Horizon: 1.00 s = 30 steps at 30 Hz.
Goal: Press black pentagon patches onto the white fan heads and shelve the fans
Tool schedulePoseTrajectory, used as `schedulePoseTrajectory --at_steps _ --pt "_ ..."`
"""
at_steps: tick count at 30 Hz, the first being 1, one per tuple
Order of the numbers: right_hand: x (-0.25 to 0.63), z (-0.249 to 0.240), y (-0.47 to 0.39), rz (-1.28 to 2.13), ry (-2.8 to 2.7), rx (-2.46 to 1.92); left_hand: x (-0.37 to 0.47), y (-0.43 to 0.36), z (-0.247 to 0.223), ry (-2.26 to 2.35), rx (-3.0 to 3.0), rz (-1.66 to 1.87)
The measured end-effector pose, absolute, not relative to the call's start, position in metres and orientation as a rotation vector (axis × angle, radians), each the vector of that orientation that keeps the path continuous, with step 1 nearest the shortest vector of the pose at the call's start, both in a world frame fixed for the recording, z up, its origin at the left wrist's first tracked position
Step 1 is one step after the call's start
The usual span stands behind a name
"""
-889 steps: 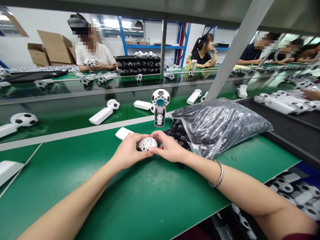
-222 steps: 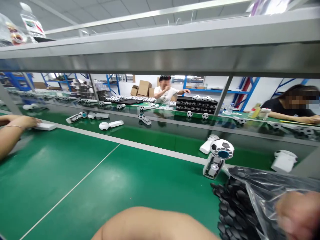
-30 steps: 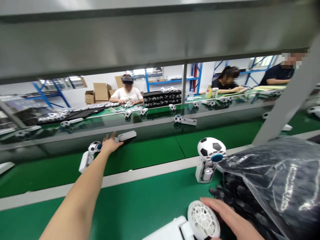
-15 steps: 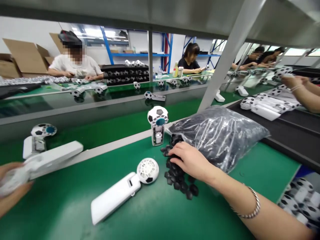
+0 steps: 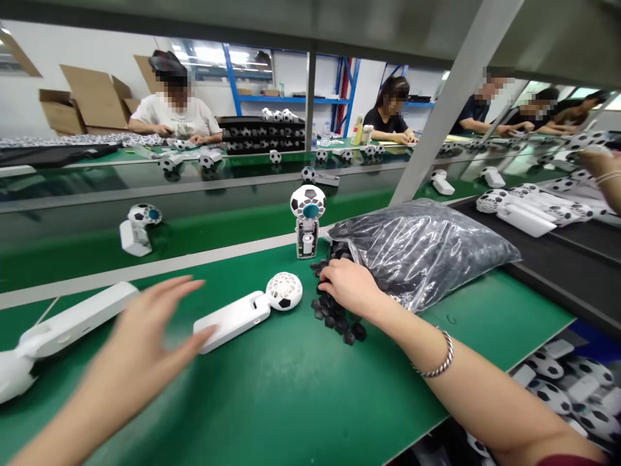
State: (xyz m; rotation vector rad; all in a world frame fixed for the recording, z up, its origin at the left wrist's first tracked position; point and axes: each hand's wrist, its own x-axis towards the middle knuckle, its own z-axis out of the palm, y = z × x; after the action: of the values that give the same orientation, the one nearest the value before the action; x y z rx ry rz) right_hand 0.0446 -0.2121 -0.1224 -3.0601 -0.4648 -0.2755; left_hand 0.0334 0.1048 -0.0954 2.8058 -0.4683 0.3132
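My left hand [image 5: 145, 330], slightly blurred, has its fingers spread and nothing in it. Its thumb reaches the handle end of a white handheld fan [image 5: 237, 317] with a football-patterned round head and a single black patch; whether they touch I cannot tell. Beyond its wrist, at the far left, lies another white fan [image 5: 80, 320]. My right hand [image 5: 349, 285] rests with curled fingers in a pile of black pentagon pieces [image 5: 334, 314], its fingertips partly hidden. A clear plastic bag [image 5: 427, 249] of dark pieces lies beside it. Behind the pile stands a football-headed unit [image 5: 308, 220] with exposed innards.
A conveyor belt [image 5: 218, 223] with another football-headed unit [image 5: 140, 226] runs behind the table edge. A slanted metal post [image 5: 436, 123] rises behind the bag. Black trays [image 5: 572, 259] with fans stand at right. Finished-looking units [image 5: 572, 388] sit lower right. Several co-workers sit across.
My left hand has let go of the white fan, which now lies at the left, and has moved right toward the middle fan. My right hand stays at the black pieces. The view has shifted.
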Motion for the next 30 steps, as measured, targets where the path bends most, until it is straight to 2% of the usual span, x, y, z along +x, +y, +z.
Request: schedulePoseTrajectory --at_steps 3,6,10,14,22,30 --pt "0.044 -0.124 -0.212 -0.262 -0.445 -3.053 0.041 0.04 -0.105 -0.731 2.747 0.074" --pt "0.045 -0.123 -0.213 -0.226 -0.439 -3.034 0.055 0.007 -0.112 -0.815 2.715 -0.092" --pt "0.045 -0.12 -0.215 -0.162 -0.469 -2.962 0.065 0.012 -0.117 -1.015 2.675 0.008" --pt "0.043 -0.116 -0.215 -0.091 -0.502 -2.855 0.069 0.022 -0.123 -1.024 2.641 0.061" --pt "0.022 -0.11 -0.198 -0.216 -0.809 -2.265 0.071 0.02 -0.131 -1.026 2.614 0.088" --pt "0.018 -0.117 -0.184 -0.297 -0.826 -2.303 0.065 0.02 -0.116 -0.994 2.551 -0.127"
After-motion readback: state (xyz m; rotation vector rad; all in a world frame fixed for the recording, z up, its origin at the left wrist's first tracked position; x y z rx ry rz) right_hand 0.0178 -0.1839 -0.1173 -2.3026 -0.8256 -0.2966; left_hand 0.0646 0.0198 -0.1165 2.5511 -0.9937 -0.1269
